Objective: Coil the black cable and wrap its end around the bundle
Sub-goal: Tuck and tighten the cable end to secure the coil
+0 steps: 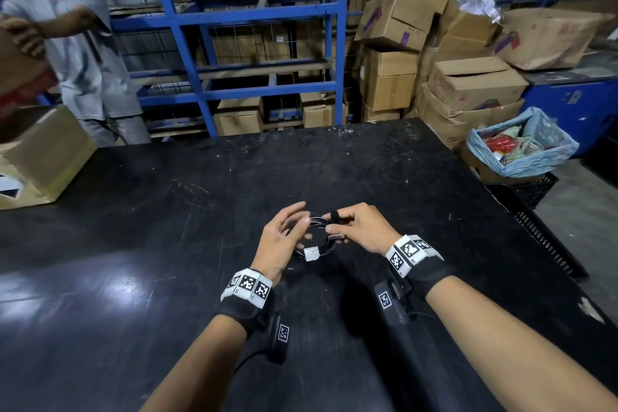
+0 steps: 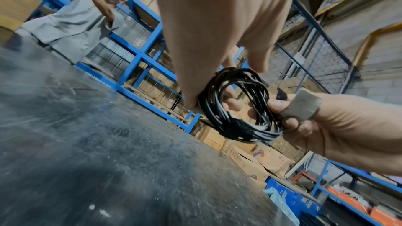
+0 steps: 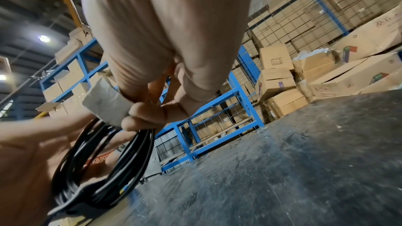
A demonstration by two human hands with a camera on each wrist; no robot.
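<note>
Holding the black cable [image 1: 312, 237] above the black table [image 1: 167, 211], the person keeps it as a small round coil between both hands. The left hand [image 1: 282, 237] cradles the coil's left side, fingers mostly straight and spread, thumb laid against the loops. The right hand [image 1: 359, 227] pinches the right side, fingertips [image 3: 139, 118] curled tight on the strands, one finger wearing a grey wrap.

The cable looks thin, light and springy, so the loops likely fan apart if the pinch loosens. The safest hold seems to be across all the strands at once, near the dark band [image 2: 236, 127] that already gathers them at the coil's lower edge; whether that band is the wrapped end or a tie is hard to tell.

The ring has no real long axis. It stands tilted, its open face turned roughly toward the person.
</note>
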